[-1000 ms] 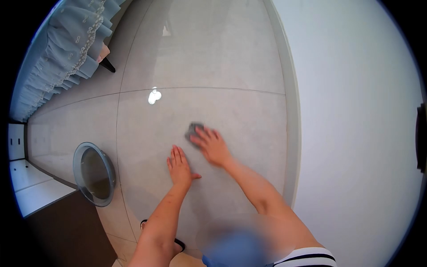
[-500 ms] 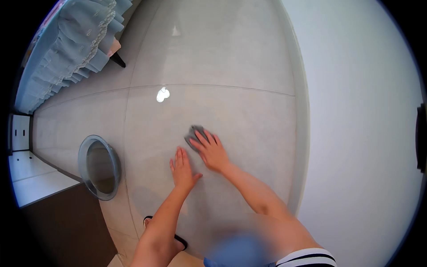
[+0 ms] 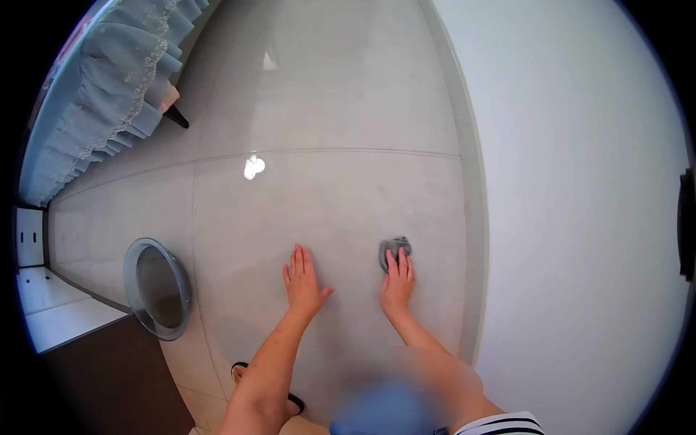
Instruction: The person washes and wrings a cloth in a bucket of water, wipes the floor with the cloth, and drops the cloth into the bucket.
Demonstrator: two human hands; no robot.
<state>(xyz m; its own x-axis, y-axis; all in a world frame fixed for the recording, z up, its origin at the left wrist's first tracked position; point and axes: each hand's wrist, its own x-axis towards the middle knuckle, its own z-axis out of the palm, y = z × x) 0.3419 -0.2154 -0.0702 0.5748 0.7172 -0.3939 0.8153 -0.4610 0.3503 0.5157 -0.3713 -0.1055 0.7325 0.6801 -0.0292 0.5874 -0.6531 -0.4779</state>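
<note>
A crumpled grey cloth lies on the tiled floor, to the right of centre. My right hand presses on its near part with the fingertips, holding it against the tile. To the left, my left hand rests flat on the floor, fingers stretched out and thumb apart, with nothing in it. A round grey basin with murky water in it stands on the floor at the left, away from both hands.
A white wall with a baseboard runs along the right. Upper left hangs a blue ruffled cloth beside a dark furniture leg. A brown and white cabinet is at lower left. A sandalled foot shows below.
My right hand has moved right, toward the wall, and slightly nearer, taking the grey cloth along. The left hand stays flat in about the same place. The view has shifted slightly.
</note>
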